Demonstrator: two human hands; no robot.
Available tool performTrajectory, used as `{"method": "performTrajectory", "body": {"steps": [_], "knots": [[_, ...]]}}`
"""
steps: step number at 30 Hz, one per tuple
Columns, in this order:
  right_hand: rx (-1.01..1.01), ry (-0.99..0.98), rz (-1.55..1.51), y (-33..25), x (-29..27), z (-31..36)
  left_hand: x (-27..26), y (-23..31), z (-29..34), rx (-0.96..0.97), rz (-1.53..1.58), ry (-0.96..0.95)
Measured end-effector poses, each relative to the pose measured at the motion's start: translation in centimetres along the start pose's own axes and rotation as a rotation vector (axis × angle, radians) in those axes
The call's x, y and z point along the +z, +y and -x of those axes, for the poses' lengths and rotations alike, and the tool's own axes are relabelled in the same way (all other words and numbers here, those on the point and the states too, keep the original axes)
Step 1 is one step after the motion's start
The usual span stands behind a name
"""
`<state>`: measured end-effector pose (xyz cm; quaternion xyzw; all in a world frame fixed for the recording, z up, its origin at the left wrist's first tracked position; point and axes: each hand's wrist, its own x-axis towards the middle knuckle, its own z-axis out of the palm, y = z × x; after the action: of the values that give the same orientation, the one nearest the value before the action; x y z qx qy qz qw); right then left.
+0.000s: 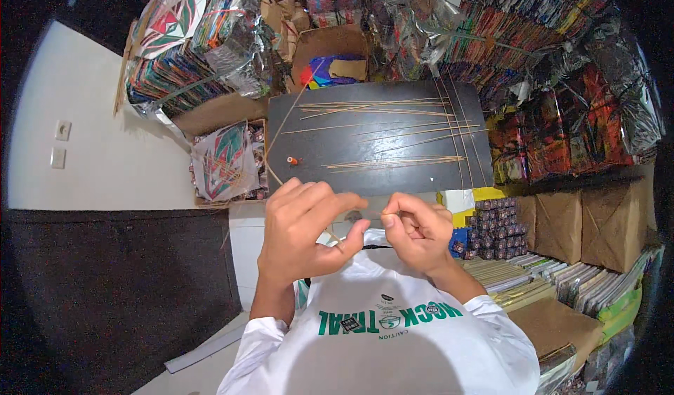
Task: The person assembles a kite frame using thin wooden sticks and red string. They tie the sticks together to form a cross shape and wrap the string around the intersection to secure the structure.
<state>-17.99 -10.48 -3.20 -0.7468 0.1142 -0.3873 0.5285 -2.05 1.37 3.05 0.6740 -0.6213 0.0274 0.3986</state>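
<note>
My left hand (305, 226) is curled around a thin, bent bamboo stick (282, 123). The stick arcs up past the table's left edge, and its lower end shows by my left thumb. Part of it is hidden behind the hand. Thumb and forefinger of that hand stand apart at their tips. Close by on the right, my right hand (420, 230) makes a pinch, thumb against forefinger. Whatever lies in that pinch is too small to make out. Both hands are in front of my chest, at the near edge of the dark table (393, 177).
Several thin bamboo sticks (379, 106) lie across the table beside a small orange spool (292, 161). Left of the table stands a box with a patterned kite (226, 160) on top. Bundled kites (498, 30) are piled behind; small dark cubes (497, 228) are stacked at right.
</note>
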Motion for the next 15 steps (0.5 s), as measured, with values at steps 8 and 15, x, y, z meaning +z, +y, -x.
{"method": "performTrajectory", "body": {"steps": [8, 15], "knots": [[0.043, -0.065, 0.007, -0.2, -0.2, 0.1, 0.8, -0.5, 0.3, 0.04, 0.011, -0.025], [0.029, -0.127, -0.031, -0.1, 0.1, -1.5, 0.7, -0.5, 0.5, 0.022, -0.042, -0.08]]}}
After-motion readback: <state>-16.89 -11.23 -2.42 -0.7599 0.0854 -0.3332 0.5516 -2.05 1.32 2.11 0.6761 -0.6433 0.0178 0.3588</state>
